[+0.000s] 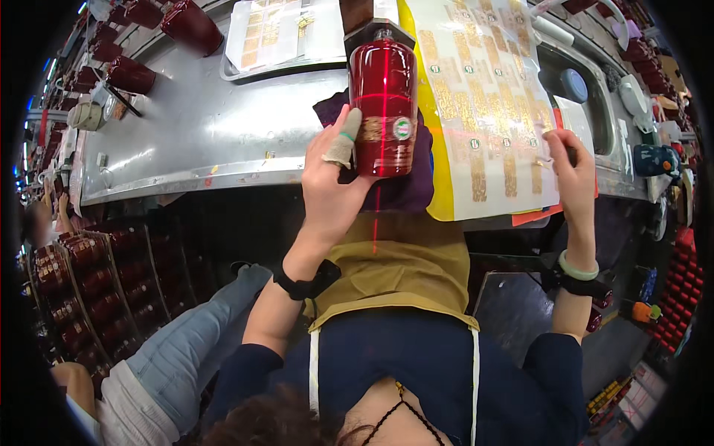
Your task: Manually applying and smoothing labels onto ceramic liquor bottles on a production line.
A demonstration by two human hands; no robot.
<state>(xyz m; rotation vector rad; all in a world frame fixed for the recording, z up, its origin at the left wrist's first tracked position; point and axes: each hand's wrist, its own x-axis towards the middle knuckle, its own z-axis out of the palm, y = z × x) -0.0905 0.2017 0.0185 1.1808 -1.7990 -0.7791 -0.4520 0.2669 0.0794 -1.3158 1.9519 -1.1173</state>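
My left hand (332, 169) is closed round the lower left side of a glossy dark red bottle (381, 78). Pale cloth covers one or more of its fingers. The bottle lies with its neck pointing away from me, over a dark purple cloth (422, 165). Gold decoration and a round green-and-white label (402, 128) show on its side, and red laser lines cross it. At the right edge of a sheet of gold decals (487, 111), my right hand (574, 167) is closed with its fingertips pinched; what they hold is too small to tell. Yellow backing (440, 192) shows under the sheet.
A white tray (282, 68) with gold decal sheets rests at the back left of the metal table (193, 119). Several dark red vessels (191, 27) stand beyond it. At the right is a sink (606, 126). Racks of red vessels (97, 279) and another person's leg (197, 327) are at the lower left.
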